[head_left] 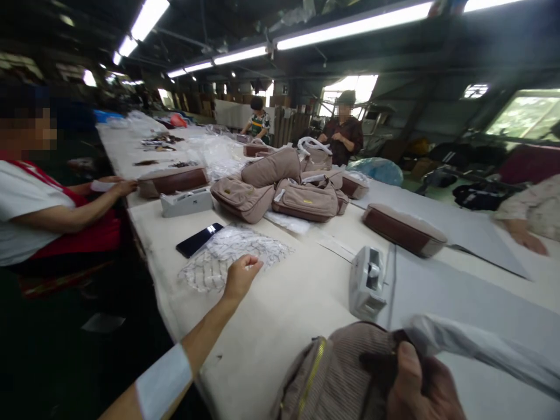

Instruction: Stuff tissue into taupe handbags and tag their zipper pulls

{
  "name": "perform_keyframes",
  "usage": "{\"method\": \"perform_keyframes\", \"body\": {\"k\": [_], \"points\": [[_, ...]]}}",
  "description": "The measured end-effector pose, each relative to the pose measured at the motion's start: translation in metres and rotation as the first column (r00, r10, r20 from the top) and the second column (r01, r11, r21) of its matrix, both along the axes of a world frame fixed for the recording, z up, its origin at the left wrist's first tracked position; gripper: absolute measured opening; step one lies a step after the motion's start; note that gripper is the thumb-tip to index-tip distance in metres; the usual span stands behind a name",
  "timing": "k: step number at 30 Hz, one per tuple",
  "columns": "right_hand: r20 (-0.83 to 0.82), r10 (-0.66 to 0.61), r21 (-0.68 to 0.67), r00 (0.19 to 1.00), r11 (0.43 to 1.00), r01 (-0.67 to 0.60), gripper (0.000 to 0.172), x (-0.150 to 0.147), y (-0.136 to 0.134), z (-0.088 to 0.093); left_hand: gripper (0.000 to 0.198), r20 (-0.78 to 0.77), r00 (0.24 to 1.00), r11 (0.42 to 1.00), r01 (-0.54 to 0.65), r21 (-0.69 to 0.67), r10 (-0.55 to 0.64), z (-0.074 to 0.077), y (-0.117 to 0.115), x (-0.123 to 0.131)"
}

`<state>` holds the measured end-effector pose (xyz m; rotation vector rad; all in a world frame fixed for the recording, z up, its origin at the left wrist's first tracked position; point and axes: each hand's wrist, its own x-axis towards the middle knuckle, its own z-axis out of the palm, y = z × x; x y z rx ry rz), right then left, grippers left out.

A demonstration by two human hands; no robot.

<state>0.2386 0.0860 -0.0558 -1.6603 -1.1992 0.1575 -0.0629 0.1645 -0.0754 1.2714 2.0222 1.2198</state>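
My right hand grips a taupe ribbed bag near its top, where a handle wrapped in clear plastic joins it. A yellow-edged zipper runs down the bag's side, and the bottom of the frame cuts the bag off. Over the table, my left hand is stretched forward with thumb and fingers pinched together; whether anything thin is between them cannot be made out. Just behind that hand lies a crumpled, line-patterned plastic bag. A grey tape dispenser stands beyond the bag I hold.
Several taupe bags are piled mid-table, with another bag to their right. A black phone and a second tape dispenser lie left. One co-worker sits at the left edge; a person's arm rests at right.
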Motion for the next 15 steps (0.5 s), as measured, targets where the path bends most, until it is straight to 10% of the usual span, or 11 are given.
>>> {"method": "perform_keyframes", "body": {"k": [5, 9, 11, 15], "points": [[-0.031, 0.094, 0.077, 0.995, 0.993, -0.091, 0.033, -0.008, -0.017, 0.015, 0.018, 0.369, 0.829, 0.896, 0.314, 0.315, -0.42, 0.048, -0.082, 0.089], [0.222, 0.281, 0.269, 0.934, 0.903, -0.336, 0.01, 0.027, -0.027, 0.021, 0.015, 0.356, 0.76, 0.827, 0.413, 0.381, -0.544, 0.059, -0.106, 0.121], [0.486, 0.376, 0.268, 0.789, 0.795, -0.544, 0.012, 0.043, -0.026, 0.034, 0.016, 0.287, 0.782, 0.816, 0.44, 0.374, -0.553, 0.054, -0.106, 0.125], [0.826, 0.508, -0.128, 0.243, 0.589, -0.798, 0.037, 0.043, -0.012, 0.068, 0.021, 0.239, 0.787, 0.801, 0.463, 0.379, -0.568, 0.046, -0.107, 0.13]]}}
